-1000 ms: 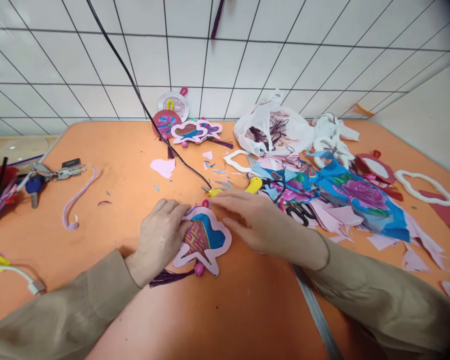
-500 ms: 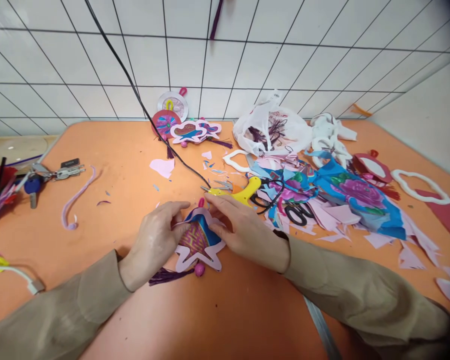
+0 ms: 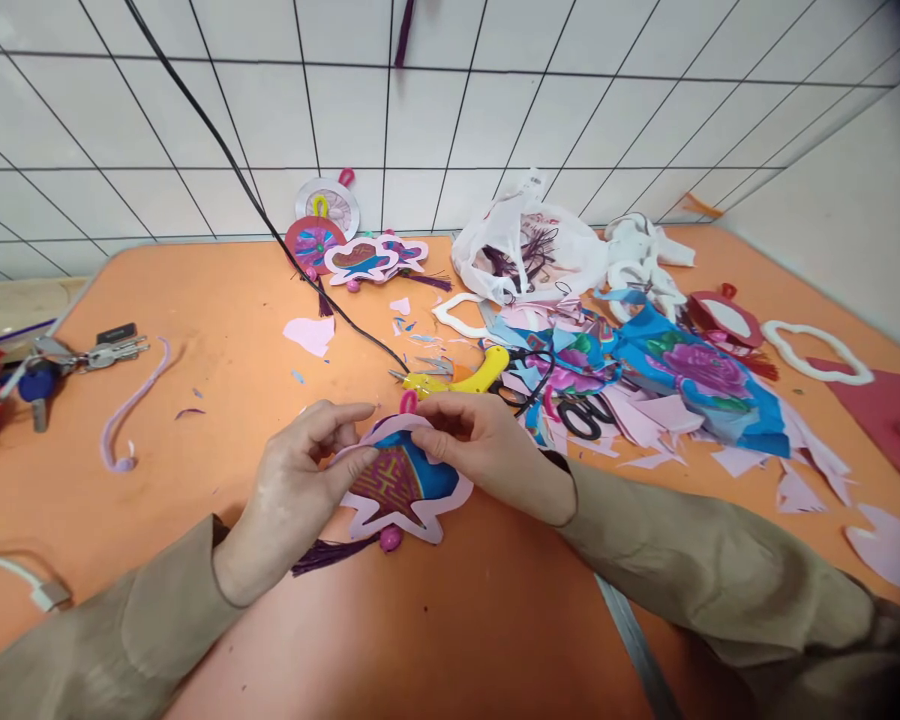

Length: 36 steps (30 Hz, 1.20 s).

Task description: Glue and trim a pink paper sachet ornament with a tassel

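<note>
Between my hands is a pink-edged ornament (image 3: 401,485) with a patterned brown and blue fabric centre. A pink loop (image 3: 409,402) rises from its top, and a pink bead (image 3: 391,539) with a purple tassel (image 3: 330,554) hangs at its lower end. My left hand (image 3: 300,480) pinches the upper left rim between thumb and fingers. At the upper right rim, my right hand (image 3: 487,450) grips with its thumb on the front; its other fingers are partly hidden behind. Just beyond the right hand lies a yellow-handled tool (image 3: 465,378) with metal tips and a black cord.
Similar ornaments (image 3: 375,260) lean near the tiled wall. A white plastic bag (image 3: 529,250) stands at the back. Fabric and paper scraps (image 3: 690,385) spread over the right side, with black-handled scissors (image 3: 581,415) among them. Keys (image 3: 41,385) and a pink curved strip (image 3: 135,400) lie left.
The ornament's upper part has opened out more to the right and shows more of its face. My left thumb has shifted onto its upper left rim. The whole view has shifted slightly.
</note>
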Each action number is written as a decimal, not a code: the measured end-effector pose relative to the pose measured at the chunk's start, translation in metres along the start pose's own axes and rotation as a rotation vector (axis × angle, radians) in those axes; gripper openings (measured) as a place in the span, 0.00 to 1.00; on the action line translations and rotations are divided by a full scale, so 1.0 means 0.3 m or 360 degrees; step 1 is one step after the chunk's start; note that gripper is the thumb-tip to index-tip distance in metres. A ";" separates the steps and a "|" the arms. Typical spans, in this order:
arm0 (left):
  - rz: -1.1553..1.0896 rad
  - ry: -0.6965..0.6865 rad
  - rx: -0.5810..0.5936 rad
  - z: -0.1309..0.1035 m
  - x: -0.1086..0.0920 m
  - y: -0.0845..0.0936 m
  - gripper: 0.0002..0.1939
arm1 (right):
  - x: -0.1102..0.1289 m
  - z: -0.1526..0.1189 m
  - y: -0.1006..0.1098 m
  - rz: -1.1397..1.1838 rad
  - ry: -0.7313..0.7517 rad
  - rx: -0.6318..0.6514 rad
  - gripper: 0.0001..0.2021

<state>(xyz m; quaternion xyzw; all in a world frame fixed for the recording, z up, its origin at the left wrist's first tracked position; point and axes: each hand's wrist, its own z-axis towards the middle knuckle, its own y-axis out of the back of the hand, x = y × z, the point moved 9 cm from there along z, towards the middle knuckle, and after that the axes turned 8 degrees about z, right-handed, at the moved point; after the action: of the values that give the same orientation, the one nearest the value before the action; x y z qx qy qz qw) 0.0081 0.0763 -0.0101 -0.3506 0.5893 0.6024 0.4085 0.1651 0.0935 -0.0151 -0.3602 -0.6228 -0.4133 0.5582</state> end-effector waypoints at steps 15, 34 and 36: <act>-0.0063 0.0220 0.0291 -0.009 0.004 -0.067 0.12 | 0.006 -0.007 -0.016 -0.0021 0.0075 -0.0019 0.09; -0.0379 0.0458 0.0431 -0.027 0.049 -0.111 0.10 | 0.018 -0.009 -0.027 -0.0064 0.0120 -0.0027 0.11; -0.0393 0.0428 0.0412 -0.024 0.043 -0.112 0.09 | 0.020 -0.010 -0.032 -0.0071 0.0137 -0.0015 0.11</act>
<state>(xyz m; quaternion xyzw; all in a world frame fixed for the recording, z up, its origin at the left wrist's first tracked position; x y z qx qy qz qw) 0.0326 0.0691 -0.0363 -0.4418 0.6635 0.4150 0.4386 0.1568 0.0869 -0.0102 -0.3307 -0.6042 -0.4438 0.5733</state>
